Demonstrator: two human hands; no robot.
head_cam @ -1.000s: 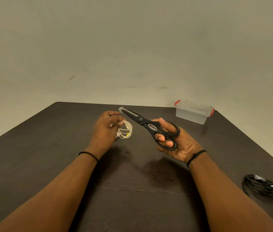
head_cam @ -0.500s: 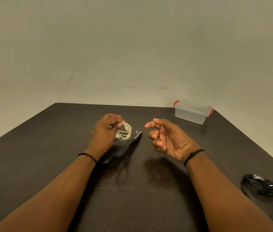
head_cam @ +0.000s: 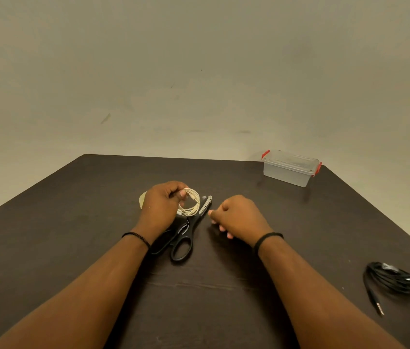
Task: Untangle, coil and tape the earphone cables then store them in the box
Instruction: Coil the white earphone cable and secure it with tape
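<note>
left fingers (head_cam: pixel 173 191) pinch the white earphone coil (head_cam: pixel 190 202); right fingers (head_cam: pixel 220 226) curl empty beside it

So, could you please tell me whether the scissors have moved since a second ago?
Yes. The scissors have left the right hand and now lie flat on the table, lower and further left of the box.
</note>
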